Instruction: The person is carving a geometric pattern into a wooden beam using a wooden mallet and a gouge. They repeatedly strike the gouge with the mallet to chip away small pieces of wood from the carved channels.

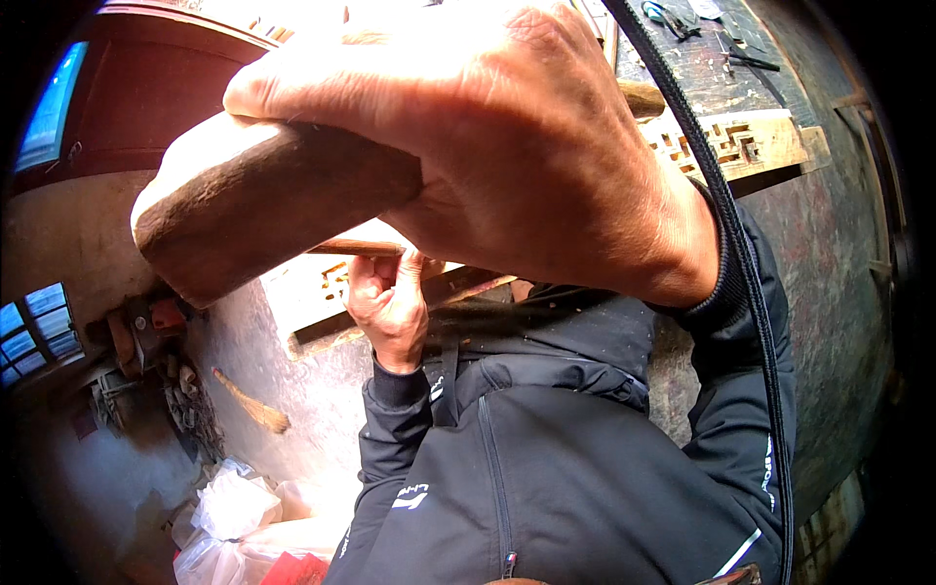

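Note:
My right hand (pixel 517 146) is raised close to the camera, its fingers closed around a thick brown wooden mallet (pixel 263 210) with a blunt, worn face. Below and behind it, my left hand (pixel 390 317) pinches a chisel by its slim brown wooden handle (pixel 361 248); the mallet and right hand hide the blade end. The left hand is over a pale wooden board (pixel 785 141) with cut-out fretwork, which runs across in front of my body. My right hand and arm cover the board's middle.
At the far right of the worktop (pixel 673 63) lie dark-handled tools (pixel 751 58). A black cord (pixel 717 166) hangs down past my right arm. On the floor at left are a straw brush (pixel 252 402) and a tied white plastic bag (pixel 229 507); clutter lines the wall.

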Demonstrator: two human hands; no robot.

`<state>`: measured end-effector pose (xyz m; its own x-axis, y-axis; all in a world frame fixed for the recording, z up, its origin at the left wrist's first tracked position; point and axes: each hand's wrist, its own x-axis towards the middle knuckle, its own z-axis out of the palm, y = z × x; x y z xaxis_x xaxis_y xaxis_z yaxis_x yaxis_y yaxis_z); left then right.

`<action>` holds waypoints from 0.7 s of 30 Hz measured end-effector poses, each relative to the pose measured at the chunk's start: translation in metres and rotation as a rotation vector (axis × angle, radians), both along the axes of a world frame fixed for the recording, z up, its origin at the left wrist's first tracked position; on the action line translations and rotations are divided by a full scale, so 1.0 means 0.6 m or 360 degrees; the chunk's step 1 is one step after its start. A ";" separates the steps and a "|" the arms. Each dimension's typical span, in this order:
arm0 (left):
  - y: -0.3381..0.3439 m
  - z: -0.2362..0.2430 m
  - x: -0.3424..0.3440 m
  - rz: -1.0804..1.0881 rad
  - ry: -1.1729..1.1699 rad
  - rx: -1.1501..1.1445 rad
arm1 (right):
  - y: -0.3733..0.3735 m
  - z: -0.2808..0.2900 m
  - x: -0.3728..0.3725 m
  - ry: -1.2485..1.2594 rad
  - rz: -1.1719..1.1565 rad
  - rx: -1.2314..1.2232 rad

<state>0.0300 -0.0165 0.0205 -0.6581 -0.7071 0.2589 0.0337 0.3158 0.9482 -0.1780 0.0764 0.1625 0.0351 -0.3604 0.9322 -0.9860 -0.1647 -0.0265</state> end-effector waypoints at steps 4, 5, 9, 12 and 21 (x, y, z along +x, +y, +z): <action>-0.005 0.001 0.004 -0.0021 -0.0097 -0.0157 | -0.001 -0.004 0.001 -0.0010 -0.0017 -0.0019; -0.005 0.000 0.004 -0.0012 -0.0084 -0.0155 | -0.002 -0.005 0.001 -0.0012 -0.0023 -0.0024; -0.001 -0.003 0.003 -0.0011 -0.0009 -0.0059 | -0.004 -0.007 0.003 -0.0013 -0.0031 -0.0041; -0.005 -0.008 0.006 -0.0012 -0.0045 -0.0151 | -0.006 -0.008 0.004 -0.0013 -0.0034 -0.0063; -0.033 -0.027 0.033 -0.0029 -0.0351 -0.1024 | -0.012 -0.004 0.003 0.0006 -0.0081 -0.0138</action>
<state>0.0499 -0.0365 0.0045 -0.7540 -0.4455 0.4827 -0.1281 0.8205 0.5572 -0.1760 0.0691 0.1600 0.0223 -0.2798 0.9598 -0.9932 -0.1158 -0.0107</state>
